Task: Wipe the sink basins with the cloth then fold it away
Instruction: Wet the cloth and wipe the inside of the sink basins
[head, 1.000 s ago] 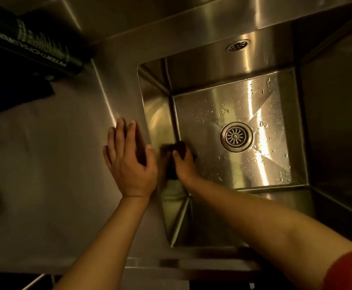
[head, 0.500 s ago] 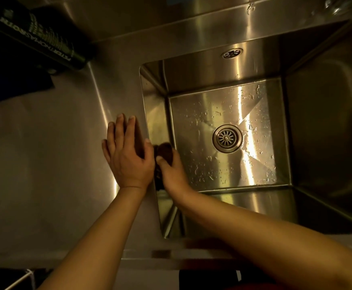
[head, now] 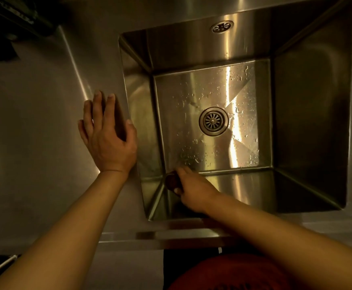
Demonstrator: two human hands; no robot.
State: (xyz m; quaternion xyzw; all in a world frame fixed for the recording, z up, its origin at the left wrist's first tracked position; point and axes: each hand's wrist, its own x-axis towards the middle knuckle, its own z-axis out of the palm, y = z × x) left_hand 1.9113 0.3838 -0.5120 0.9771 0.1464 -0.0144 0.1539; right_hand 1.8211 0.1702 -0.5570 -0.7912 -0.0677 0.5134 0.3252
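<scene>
My right hand grips a small dark wad of cloth (mostly hidden by fingers) in the near-left bottom corner of the square stainless-steel sink basin. My left hand lies flat, fingers straight, on the steel desk beside the rim.

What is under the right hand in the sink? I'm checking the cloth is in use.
A dark cloth shows past the right hand, at the near left corner of the sink. The hand covers most of it.
</scene>
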